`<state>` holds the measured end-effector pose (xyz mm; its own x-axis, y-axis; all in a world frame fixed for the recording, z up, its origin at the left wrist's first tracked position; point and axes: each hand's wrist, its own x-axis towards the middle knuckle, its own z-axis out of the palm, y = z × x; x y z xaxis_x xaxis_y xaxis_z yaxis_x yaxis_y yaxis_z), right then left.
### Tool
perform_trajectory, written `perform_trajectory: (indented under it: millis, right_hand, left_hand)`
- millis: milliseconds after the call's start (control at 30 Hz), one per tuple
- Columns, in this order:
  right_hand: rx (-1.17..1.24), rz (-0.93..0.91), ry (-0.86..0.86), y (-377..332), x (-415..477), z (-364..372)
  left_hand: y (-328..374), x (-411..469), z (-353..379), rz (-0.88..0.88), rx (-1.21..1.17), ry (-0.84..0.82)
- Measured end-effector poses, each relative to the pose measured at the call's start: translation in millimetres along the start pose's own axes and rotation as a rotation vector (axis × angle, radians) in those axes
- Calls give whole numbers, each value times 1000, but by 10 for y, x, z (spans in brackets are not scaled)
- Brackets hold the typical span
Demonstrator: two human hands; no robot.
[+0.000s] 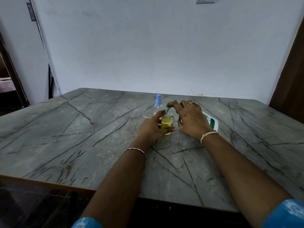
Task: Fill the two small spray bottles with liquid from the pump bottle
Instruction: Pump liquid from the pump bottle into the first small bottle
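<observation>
From where I sit, the nearer small spray bottle [167, 123] is the centre of things. It stands upright on the table [82, 129], a little right of the middle, with its top off and its neck open. Yellow liquid fills most of its clear body.

My left hand [152, 128] is wrapped round this bottle from the left. The thumb lies near the shoulder and a fingertip shows at the base on the right side.

A green nozzle [169, 109] points down at the open neck. It belongs to the pump bottle [212, 122], a white one with a green label, which leans over behind my right hand [189, 119]. Only its lower end shows, at the right of the wrist. The right hand is curled over the pump head, with the forefinger bent on top of the nozzle. The two hands are close together, one on either side of the small bottle, and I cannot tell if they touch.

The second small spray bottle [158, 104] stands upright just behind the first, clear and with its pale blue spray cap on. I cannot tell how much liquid it holds.

A thin white piece [145, 117] lies on the table beside the left hand, too small to identify.

There is a ring [192, 102] on the right hand, a pale thread band [207, 135] on that wrist and a bracelet [136, 149] on the left wrist. A plain pale wall [148, 46] rises behind the table.
</observation>
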<state>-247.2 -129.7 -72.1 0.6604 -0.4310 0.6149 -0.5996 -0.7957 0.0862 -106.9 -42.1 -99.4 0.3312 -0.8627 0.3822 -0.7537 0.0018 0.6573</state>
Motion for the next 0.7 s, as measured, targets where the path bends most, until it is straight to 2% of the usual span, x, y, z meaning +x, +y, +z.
perform_trajectory:
  millis: [700]
  right_hand:
    - [-10,-2,-6,-14,-6,-22]
  left_hand:
    - [22,-12,-4,-15,-11,-15]
